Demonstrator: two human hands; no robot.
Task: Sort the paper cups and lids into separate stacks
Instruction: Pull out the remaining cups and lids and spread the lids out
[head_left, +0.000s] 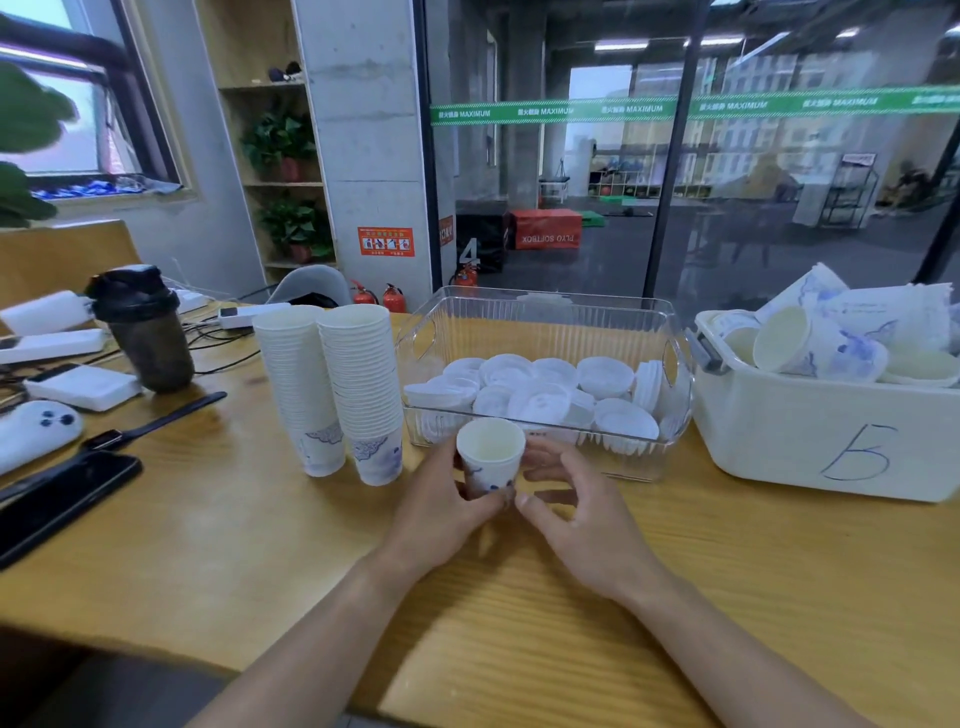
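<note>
The cup (490, 457) stands upright over the table (260, 545), mouth up and tipped slightly toward the camera, just in front of the clear bin (545, 317) of lids (540, 395); the left hand (441, 514) grips its lower half, fingers curled round it. The right hand (576, 514) sits just right of the cup with its fingers loosely bent toward it, thumb tip near the base, holding nothing that can be made out. Two cup stacks (332, 384) stand to the left, and a white bin (826, 431) of loose cups to the right.
</note>
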